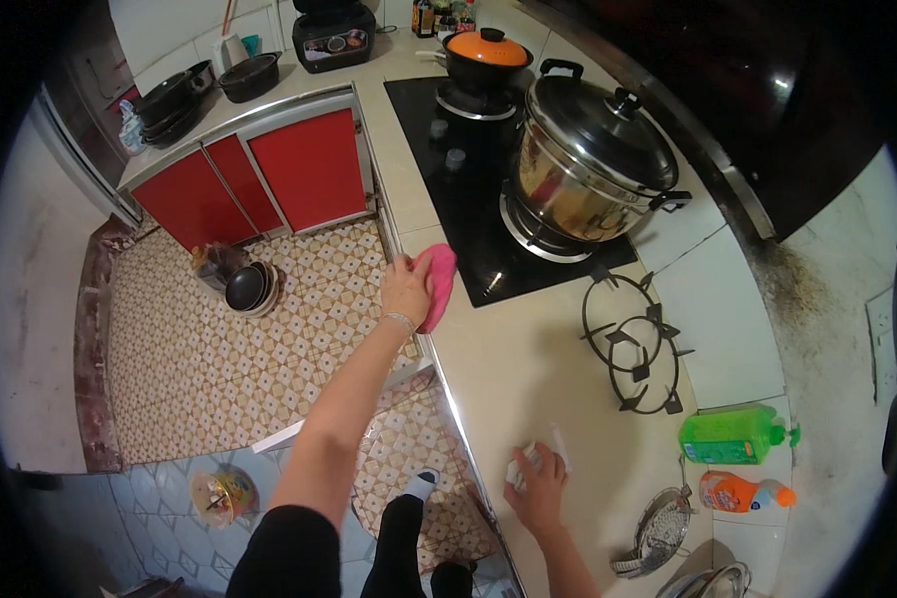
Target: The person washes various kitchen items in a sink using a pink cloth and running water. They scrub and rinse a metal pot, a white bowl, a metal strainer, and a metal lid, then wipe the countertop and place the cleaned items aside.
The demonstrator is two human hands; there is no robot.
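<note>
A pink cloth [439, 285] is held in my left hand [407, 290], at the front edge of the beige countertop [493, 359] beside the black glass hob [460, 217]. Lower on the counter, my right hand [540, 489] grips a crumpled whitish cloth or tissue [523, 465]. A thin pale strip, perhaps a streak, shows just beyond those fingers. Two round black pan supports [632, 340] lie on the counter near the tiled wall, between the hob and the bottles.
A large lidded steel pot [590, 172] and an orange-lidded pan [486, 56] stand on the hob. Green [729, 436] and orange [744, 492] bottles and a metal strainer [658, 531] are at right. Stacked bowls [250, 288] and a bin [224, 497] stand on the floor.
</note>
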